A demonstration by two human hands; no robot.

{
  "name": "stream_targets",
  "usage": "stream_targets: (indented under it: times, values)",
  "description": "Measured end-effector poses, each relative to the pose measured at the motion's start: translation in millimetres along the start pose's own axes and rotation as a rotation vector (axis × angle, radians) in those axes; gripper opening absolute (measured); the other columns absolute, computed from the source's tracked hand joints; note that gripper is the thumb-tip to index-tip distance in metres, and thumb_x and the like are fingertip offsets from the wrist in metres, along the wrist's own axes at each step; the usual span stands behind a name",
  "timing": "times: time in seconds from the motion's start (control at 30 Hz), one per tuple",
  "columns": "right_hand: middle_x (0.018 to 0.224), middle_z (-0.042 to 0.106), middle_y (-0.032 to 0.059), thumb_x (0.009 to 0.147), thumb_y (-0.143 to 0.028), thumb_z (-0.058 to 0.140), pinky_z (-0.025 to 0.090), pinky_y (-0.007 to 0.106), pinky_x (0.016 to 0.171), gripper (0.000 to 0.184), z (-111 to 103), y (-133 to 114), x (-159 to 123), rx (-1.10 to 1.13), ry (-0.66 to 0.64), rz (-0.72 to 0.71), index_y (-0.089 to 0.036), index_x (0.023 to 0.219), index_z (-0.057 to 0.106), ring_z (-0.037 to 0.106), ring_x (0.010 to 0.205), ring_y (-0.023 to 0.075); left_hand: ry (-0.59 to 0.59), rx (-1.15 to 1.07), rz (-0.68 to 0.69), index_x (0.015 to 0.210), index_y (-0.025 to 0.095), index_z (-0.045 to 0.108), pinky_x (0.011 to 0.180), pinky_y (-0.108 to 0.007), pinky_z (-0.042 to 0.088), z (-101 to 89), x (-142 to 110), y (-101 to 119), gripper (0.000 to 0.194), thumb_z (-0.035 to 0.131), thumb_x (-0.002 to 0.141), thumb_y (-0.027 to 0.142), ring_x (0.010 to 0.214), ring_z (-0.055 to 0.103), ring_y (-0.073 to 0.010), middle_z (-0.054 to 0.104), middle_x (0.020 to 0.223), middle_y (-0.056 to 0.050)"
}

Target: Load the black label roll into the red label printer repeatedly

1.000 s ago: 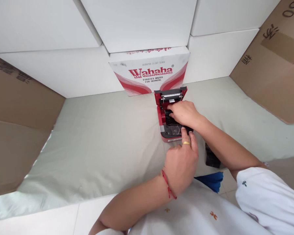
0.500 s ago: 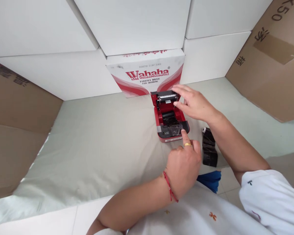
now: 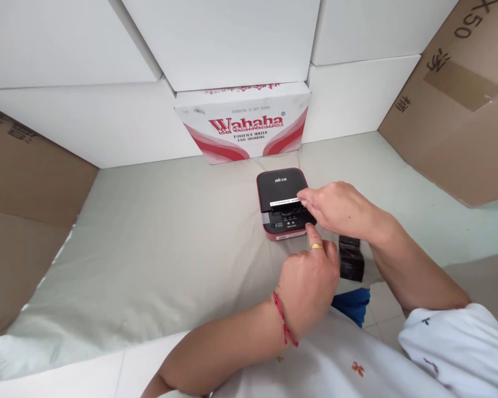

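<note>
A small red and black label printer sits on the cloth, its black lid lowered but still slightly raised at the front edge, where a dark gap shows. My right hand presses on the lid's front right edge, fingers held together. The index finger of my left hand reaches to the printer's front right corner and touches it; the other fingers are curled in. The printer's inside is mostly hidden under the lid. Beside my right forearm lies a strip of shiny black film, partly covered by that hand.
Pale green cloth covers the work surface. A white and red Wahaha water carton stands behind the printer, against white boxes. Brown cardboard boxes rise at the left and right. Blue fabric shows near the front edge.
The lid, earlier standing open with a black roll and film showing inside, has swung down. My right hand has come down and forward with it. The left hand stays at the corner.
</note>
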State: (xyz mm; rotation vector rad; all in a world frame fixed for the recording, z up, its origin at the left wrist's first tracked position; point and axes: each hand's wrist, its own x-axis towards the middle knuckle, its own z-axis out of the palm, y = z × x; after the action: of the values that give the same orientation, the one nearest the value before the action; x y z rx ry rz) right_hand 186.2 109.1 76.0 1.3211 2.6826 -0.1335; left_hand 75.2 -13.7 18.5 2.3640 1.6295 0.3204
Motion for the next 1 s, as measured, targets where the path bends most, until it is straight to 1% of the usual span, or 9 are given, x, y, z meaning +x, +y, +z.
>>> stream_targets:
  times: [0.2, 0.4, 0.5, 0.57, 0.67, 0.73, 0.8, 0.87, 1.0]
  values:
    - [0.073, 0.075, 0.0118, 0.098, -0.014, 0.050, 0.027, 0.034, 0.056, 0.023, -7.5, -6.0, 5.2, -0.115, -0.094, -0.094, -0.014, 0.104, 0.072, 0.066, 0.062, 0.0253, -0.024, 0.045, 0.030, 0.106, 0.013, 0.073, 0.043, -0.036, 0.048, 0.9, 2.8, -2.4, 0.019, 0.058, 0.095, 0.015, 0.052, 0.071, -0.0237, 0.062, 0.150, -0.035]
    - [0.079, 0.079, 0.0117, 0.100, -0.017, 0.048, 0.037, 0.034, 0.061, 0.029, -3.8, 3.8, 12.5, -0.030, -0.062, -0.075, -0.014, 0.107, 0.076, 0.071, 0.068, 0.0254, 0.034, 0.047, 0.094, 0.097, 0.014, 0.072, 0.041, -0.034, 0.041, -1.9, 2.1, -10.6, 0.016, 0.056, 0.097, 0.019, 0.048, 0.067, -0.0207, 0.072, 0.136, -0.031]
    - [0.093, 0.085, 0.0092, 0.105, -0.025, 0.048, 0.051, 0.033, 0.072, 0.035, 15.5, 13.8, 4.5, 0.198, 0.088, -0.014, -0.018, 0.120, 0.079, 0.078, 0.079, 0.0245, 0.207, -0.188, 0.110, 0.089, 0.020, 0.069, 0.049, -0.031, 0.044, -7.3, 2.1, -30.0, 0.018, 0.057, 0.100, 0.025, 0.058, 0.068, -0.0177, 0.081, 0.114, -0.016]
    - [0.115, 0.085, 0.0083, 0.106, -0.024, 0.048, 0.058, 0.034, 0.084, 0.036, 34.5, 19.7, -8.5, 0.378, 0.224, -0.043, -0.022, 0.126, 0.079, 0.081, 0.096, 0.0237, 0.407, -0.415, 0.066, 0.089, 0.023, 0.067, 0.059, -0.029, 0.049, -10.1, 4.3, -51.8, 0.018, 0.056, 0.102, 0.024, 0.066, 0.068, -0.0156, 0.080, 0.098, -0.007]
    - [0.145, 0.074, 0.0070, 0.102, -0.012, 0.046, 0.062, 0.033, 0.093, 0.043, 62.6, 21.8, -33.6, 0.523, 0.365, -0.162, -0.024, 0.126, 0.079, 0.080, 0.115, 0.0202, 0.730, -0.661, -0.096, 0.093, 0.025, 0.067, 0.074, -0.029, 0.051, -7.4, 12.5, -95.7, 0.011, 0.059, 0.100, 0.020, 0.087, 0.070, -0.0166, 0.078, 0.110, -0.004]
    - [0.150, 0.070, 0.0067, 0.099, -0.004, 0.044, 0.064, 0.030, 0.086, 0.049, 75.6, 17.0, -48.0, 0.514, 0.410, -0.180, -0.024, 0.129, 0.078, 0.081, 0.110, 0.0177, 0.819, -0.817, -0.253, 0.108, 0.026, 0.069, 0.080, -0.031, 0.051, 0.0, 20.6, -126.3, 0.013, 0.066, 0.095, 0.023, 0.104, 0.068, -0.0200, 0.074, 0.119, -0.005]
    - [0.149, 0.070, 0.0069, 0.097, 0.000, 0.042, 0.065, 0.028, 0.081, 0.054, 83.2, 8.5, -56.9, 0.470, 0.468, -0.174, -0.022, 0.133, 0.076, 0.082, 0.106, 0.0165, 0.736, -1.022, -0.326, 0.122, 0.029, 0.066, 0.095, -0.035, 0.050, 10.6, 29.0, -150.4, 0.035, 0.075, 0.088, 0.029, 0.123, 0.063, -0.0235, 0.065, 0.140, -0.005]
    - [0.150, 0.069, 0.0076, 0.096, 0.002, 0.042, 0.066, 0.027, 0.082, 0.056, 86.7, -0.6, -59.8, 0.430, 0.534, -0.197, -0.021, 0.135, 0.074, 0.082, 0.106, 0.0162, 0.637, -1.240, -0.288, 0.131, 0.033, 0.063, 0.111, -0.041, 0.046, 22.1, 36.0, -163.7, 0.054, 0.081, 0.081, 0.036, 0.142, 0.053, -0.0282, 0.057, 0.153, -0.004]
    - [0.147, 0.072, 0.0072, 0.093, 0.005, 0.043, 0.067, 0.028, 0.087, 0.056, 90.8, -10.0, -56.8, 0.412, 0.591, -0.221, -0.019, 0.135, 0.071, 0.082, 0.108, 0.0163, 0.463, -1.502, -0.137, 0.142, 0.037, 0.058, 0.131, -0.049, 0.032, 39.7, 42.2, -163.2, 0.075, 0.087, 0.073, 0.035, 0.161, 0.036, -0.0324, 0.048, 0.166, -0.002]
